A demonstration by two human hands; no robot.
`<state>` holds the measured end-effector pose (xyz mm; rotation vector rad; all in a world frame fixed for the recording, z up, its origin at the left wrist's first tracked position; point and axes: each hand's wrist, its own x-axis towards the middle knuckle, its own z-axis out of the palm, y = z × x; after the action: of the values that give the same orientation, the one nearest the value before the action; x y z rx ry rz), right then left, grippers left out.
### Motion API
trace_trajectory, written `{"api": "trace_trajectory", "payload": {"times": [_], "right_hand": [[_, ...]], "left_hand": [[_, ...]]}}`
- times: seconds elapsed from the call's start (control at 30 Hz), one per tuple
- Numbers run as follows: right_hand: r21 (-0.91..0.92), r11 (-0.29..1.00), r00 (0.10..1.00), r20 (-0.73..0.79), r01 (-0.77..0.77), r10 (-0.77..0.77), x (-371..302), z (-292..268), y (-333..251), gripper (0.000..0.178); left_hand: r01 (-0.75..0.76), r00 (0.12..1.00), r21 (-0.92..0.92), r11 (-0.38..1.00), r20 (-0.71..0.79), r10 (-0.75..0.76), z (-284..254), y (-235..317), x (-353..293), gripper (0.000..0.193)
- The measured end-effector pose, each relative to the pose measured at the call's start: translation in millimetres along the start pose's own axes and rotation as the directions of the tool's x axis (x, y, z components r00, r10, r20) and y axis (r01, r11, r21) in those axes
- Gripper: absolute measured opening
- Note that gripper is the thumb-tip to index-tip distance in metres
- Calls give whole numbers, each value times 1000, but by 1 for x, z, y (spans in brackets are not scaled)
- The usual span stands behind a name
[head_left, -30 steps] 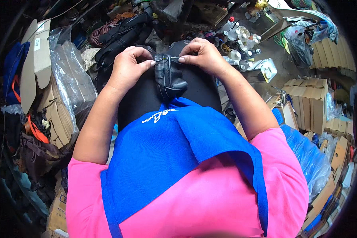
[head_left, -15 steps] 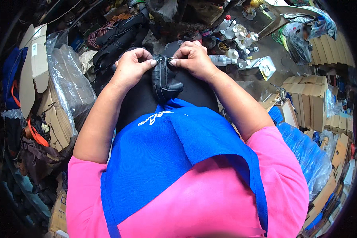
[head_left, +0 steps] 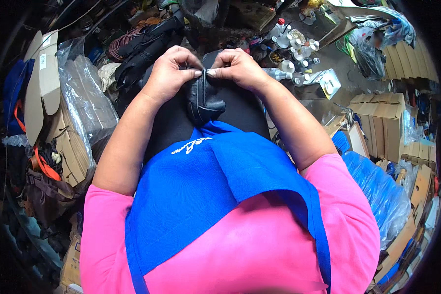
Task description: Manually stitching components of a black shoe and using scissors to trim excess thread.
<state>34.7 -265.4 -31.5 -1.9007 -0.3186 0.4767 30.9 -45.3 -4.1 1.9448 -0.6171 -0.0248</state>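
Clock centred on the workpiece. A black, creased, pouch-shaped piece of leather-like material (head_left: 206, 103) lies over my black-clothed lap (head_left: 176, 126), its upper edge toward 12, its rounded bulge toward 5.

Fingers: my left hand (head_left: 169, 73), at 10, pinches the upper edge, thumb against forefinger. My right hand (head_left: 237, 68), between 1 and 2, pinches just beside it; the thumb tips are nearly touching. Whether anything finer sits in either pinch I cannot tell.

Handling (judged): light, pliable, not fragile; the smooth faces may slip, while the raised seam down the middle is probably stiffer. Best hold: the upper edge, either side of that seam; the loose bulge would likely sag if taken there.

Edges and room: the lap shows on both sides of the piece, so short sideways pulls look feasible. My bare forearms bound it at 8 and between 3 and 4. At 6, the bright blue cloth apron (head_left: 186, 210) comes near the lower end. At 2, clear and white plastic bottles (head_left: 282, 41) stand beyond my right hand; a wide swing there risks knocking them. At 10, a reddish-brown coiled cord (head_left: 118, 45) lies well apart.
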Motion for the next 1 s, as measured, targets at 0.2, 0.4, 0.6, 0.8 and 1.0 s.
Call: {"api": "trace_trajectory", "payload": {"times": [0.2, 0.4, 0.6, 0.8, 1.0], "right_hand": [[13, 979, 971, 124, 202, -202, -9, -18, -10, 21], [-655, 649, 914, 179, 387, -363, -15, -11, -42, 16], [-798, 500, 942, 275, 336, -194, -9, -3, -58, 10], [-666, 667, 940, 289, 334, -182, -8, -9, -40, 11], [-657, 704, 961, 230, 270, -155, -17, -26, -22, 11]], "left_hand": [[263, 965, -121, 957, 31, -261, -26, -3, -24, 9], [140, 964, 326, 935, 171, -204, -28, 35, -10, 9], [-221, 915, 685, 694, 391, -95, -24, 43, -3, 8], [-161, 925, 481, 862, 377, -38, -33, 29, -17, 7], [-94, 956, 441, 893, 291, -43, -48, 26, -31, 11]]}}
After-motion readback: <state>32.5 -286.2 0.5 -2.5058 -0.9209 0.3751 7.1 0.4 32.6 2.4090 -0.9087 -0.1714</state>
